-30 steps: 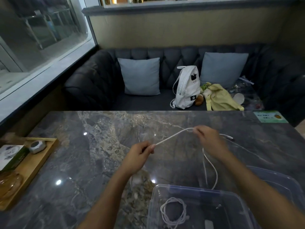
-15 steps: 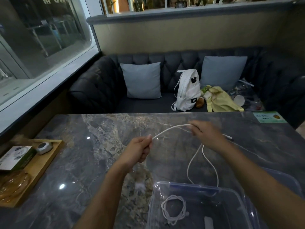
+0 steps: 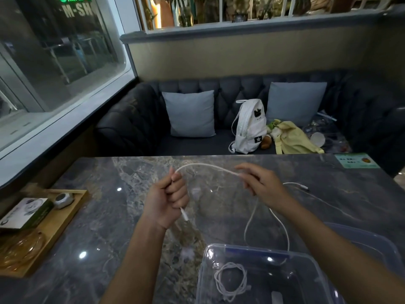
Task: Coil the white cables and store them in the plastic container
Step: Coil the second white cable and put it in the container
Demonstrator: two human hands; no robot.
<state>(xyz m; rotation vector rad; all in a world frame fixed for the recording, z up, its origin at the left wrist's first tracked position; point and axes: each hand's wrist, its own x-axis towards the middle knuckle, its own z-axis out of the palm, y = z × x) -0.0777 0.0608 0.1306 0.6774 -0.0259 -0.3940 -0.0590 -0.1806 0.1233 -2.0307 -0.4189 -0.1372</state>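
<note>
A white cable (image 3: 206, 166) arcs between my two hands above the marble table (image 3: 109, 216). My left hand (image 3: 167, 199) is a fist around one end, and the plug sticks out below the fist. My right hand (image 3: 262, 184) pinches the cable between thumb and fingertips; from there it drops in a long loop (image 3: 282, 227) toward the clear plastic container (image 3: 306, 257) at the near right. A coiled white cable (image 3: 231, 281) lies inside the container. Another thin white cable (image 3: 304, 187) lies on the table to the right.
A wooden tray (image 3: 65, 218) with a small box, a round device and an amber glass dish stands at the table's left edge. A green card (image 3: 356, 161) lies at the far right corner. Behind the table a dark sofa holds cushions, a white backpack and a yellow bag.
My left hand has turned upright and risen, so the plug now hangs below the fist. Both hands came closer together and the cable between them bows upward. The hanging loop has widened.
</note>
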